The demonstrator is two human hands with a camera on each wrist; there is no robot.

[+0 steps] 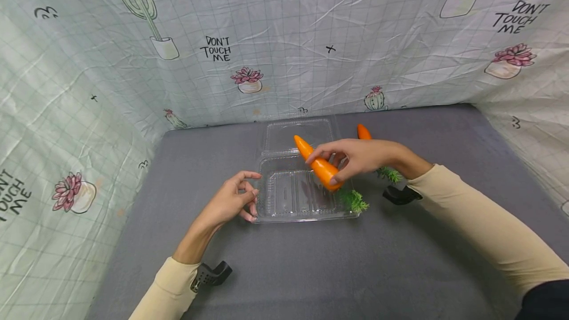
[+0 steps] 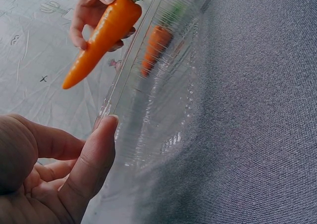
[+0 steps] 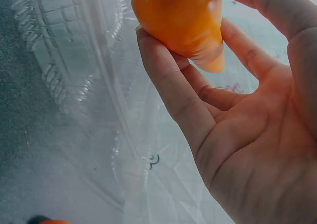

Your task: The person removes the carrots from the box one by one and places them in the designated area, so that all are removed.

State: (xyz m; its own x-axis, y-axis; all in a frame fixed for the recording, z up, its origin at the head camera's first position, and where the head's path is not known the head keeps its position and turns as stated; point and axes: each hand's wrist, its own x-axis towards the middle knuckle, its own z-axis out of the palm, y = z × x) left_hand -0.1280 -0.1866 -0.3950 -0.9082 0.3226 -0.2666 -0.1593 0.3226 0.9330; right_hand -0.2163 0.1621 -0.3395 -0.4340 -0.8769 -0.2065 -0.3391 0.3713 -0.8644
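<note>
My right hand (image 1: 355, 158) grips an orange carrot (image 1: 322, 168) with its thumb and fingers, over the right part of a clear plastic container (image 1: 289, 214). The carrot's narrow tip points away to the upper left, and its green leaves (image 1: 355, 201) hang near the container's front right corner. In the right wrist view, fingers (image 3: 171, 80) curl around the carrot's thick end. At the container's left side, my left hand (image 1: 231, 199) pinches the rim, with fingertips (image 2: 106, 127) right at the edge in the left wrist view.
A second carrot (image 1: 364, 132) lies right of the container, partly behind my right forearm, its leaves (image 1: 390, 175) showing below. The container's lid (image 1: 298, 135) lies folded back behind it. Grey cloth (image 1: 284, 265) covers the table, and printed curtains (image 1: 284, 28) rise around it.
</note>
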